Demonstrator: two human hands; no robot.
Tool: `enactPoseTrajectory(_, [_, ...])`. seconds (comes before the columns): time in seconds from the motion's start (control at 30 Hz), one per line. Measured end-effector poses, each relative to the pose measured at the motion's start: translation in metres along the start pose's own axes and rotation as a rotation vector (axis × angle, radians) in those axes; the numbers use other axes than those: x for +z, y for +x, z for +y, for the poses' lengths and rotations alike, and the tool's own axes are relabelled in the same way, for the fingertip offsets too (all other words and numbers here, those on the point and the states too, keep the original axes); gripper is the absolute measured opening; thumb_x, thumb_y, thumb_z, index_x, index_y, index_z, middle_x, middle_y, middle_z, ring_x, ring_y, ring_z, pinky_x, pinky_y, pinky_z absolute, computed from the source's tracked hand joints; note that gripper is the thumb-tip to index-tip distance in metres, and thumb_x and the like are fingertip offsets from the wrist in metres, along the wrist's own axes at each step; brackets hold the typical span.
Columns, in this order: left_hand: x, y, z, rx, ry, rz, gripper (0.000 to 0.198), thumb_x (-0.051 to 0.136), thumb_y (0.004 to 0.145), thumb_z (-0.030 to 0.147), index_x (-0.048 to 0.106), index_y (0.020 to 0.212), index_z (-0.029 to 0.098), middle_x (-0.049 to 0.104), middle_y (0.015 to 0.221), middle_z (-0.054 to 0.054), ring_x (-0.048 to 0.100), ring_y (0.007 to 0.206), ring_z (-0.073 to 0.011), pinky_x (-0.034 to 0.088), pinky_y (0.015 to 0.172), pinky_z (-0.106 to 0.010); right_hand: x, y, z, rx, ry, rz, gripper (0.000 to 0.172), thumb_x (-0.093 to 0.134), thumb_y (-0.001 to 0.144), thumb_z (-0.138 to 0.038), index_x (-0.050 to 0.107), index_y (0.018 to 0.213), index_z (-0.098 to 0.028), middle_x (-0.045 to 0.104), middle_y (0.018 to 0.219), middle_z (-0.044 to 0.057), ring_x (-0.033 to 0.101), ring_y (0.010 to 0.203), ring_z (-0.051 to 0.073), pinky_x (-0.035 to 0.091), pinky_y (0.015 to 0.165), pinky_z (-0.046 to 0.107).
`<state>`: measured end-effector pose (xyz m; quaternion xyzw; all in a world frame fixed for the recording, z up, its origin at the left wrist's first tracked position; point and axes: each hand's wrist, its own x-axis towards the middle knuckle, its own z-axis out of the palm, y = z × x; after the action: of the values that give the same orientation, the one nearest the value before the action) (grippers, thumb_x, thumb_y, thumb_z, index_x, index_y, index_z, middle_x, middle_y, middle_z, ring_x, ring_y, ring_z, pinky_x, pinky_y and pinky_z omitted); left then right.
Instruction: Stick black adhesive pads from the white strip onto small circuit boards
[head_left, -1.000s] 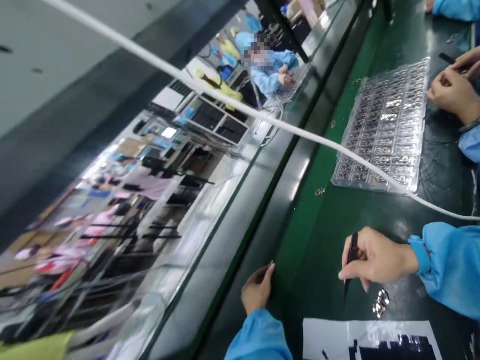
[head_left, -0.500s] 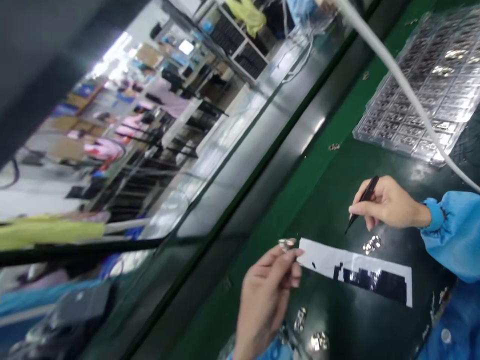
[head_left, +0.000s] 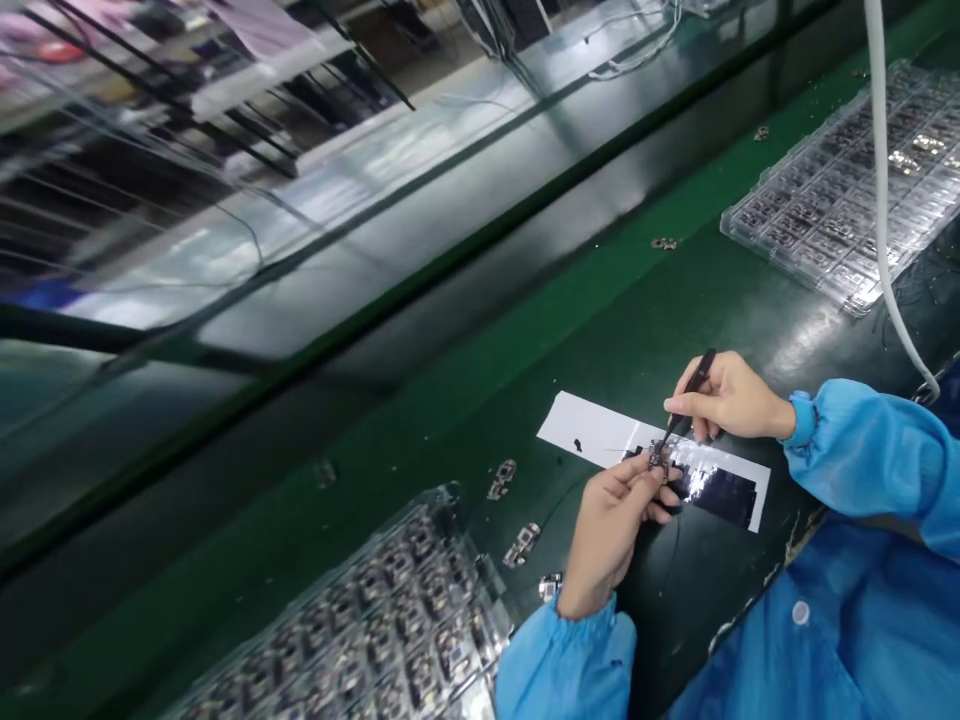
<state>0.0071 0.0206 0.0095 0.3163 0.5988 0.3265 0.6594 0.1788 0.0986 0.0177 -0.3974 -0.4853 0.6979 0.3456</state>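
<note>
Left hand [head_left: 611, 525] pinched shut on a small metal part [head_left: 658, 458], thumb and forefinger closed round it, just above the white strip [head_left: 592, 432]. Right hand [head_left: 726, 400] clenched in a pen grip on black tweezers [head_left: 691, 393], tips down at the part; touching it or just short of it, too small to tell.

From the left hand's knuckles, part at about 1 o'clock, at the fingertips. From the part, right hand at about 2 o'clock, near. Tweezers' long axis from 1 o'clock at the butt to 7 o'clock at the tips, steep across the strip. Strip's own long axis from 10 o'clock to 4 o'clock, black film pieces [head_left: 720, 492] on its 4 o'clock half, nearer the right hand than the left.

At 9 o'clock from the left hand, loose metal parts [head_left: 522, 545] on the green mat [head_left: 420, 440], each apart from the next. Beyond them at 8 o'clock, a clear tray [head_left: 390, 620] of like parts. Well apart at 1 o'clock, a second clear tray [head_left: 817, 205], crossed by a white cable [head_left: 879, 200].
</note>
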Motion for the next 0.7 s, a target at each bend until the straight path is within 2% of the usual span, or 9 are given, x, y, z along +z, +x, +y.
enactPoseTrajectory(0.23, [-0.0032, 0.0007, -0.0014, -0.029, -0.024, -0.081, 0.032, 0.074, 0.064, 0.024, 0.069, 0.092, 0.009, 0.071, 0.082, -0.009, 0.063, 0.061, -0.0117, 0.050, 0.052, -0.019, 0.0038, -0.0008, 0.0023, 0.035, -0.044, -0.058, 0.035, 0.078, 0.061, -0.036, 0.052, 0.065, -0.013, 0.052, 0.038, -0.006, 0.050, 0.031, 0.008, 0.040, 0.031, 0.016])
enactPoseTrajectory(0.47, [-0.0053, 0.0011, -0.0001, -0.043, 0.005, -0.143, 0.030, 0.072, 0.067, 0.022, 0.068, 0.093, 0.008, 0.069, 0.067, -0.006, 0.062, 0.057, -0.0104, 0.049, 0.054, -0.017, 0.0064, -0.0011, 0.0048, 0.060, -0.059, -0.116, 0.034, 0.078, 0.060, -0.033, 0.051, 0.065, -0.013, 0.052, 0.040, -0.006, 0.052, 0.032, 0.008, 0.039, 0.030, 0.015])
enactPoseTrajectory(0.7, [-0.0051, 0.0015, 0.0005, -0.044, 0.000, -0.130, 0.027, 0.072, 0.066, 0.021, 0.069, 0.090, 0.009, 0.071, 0.076, -0.007, 0.064, 0.060, -0.0115, 0.051, 0.055, -0.018, 0.0069, 0.0001, 0.0073, 0.074, -0.042, -0.138, 0.034, 0.079, 0.059, -0.031, 0.051, 0.065, -0.013, 0.052, 0.042, -0.006, 0.052, 0.033, 0.007, 0.041, 0.031, 0.015])
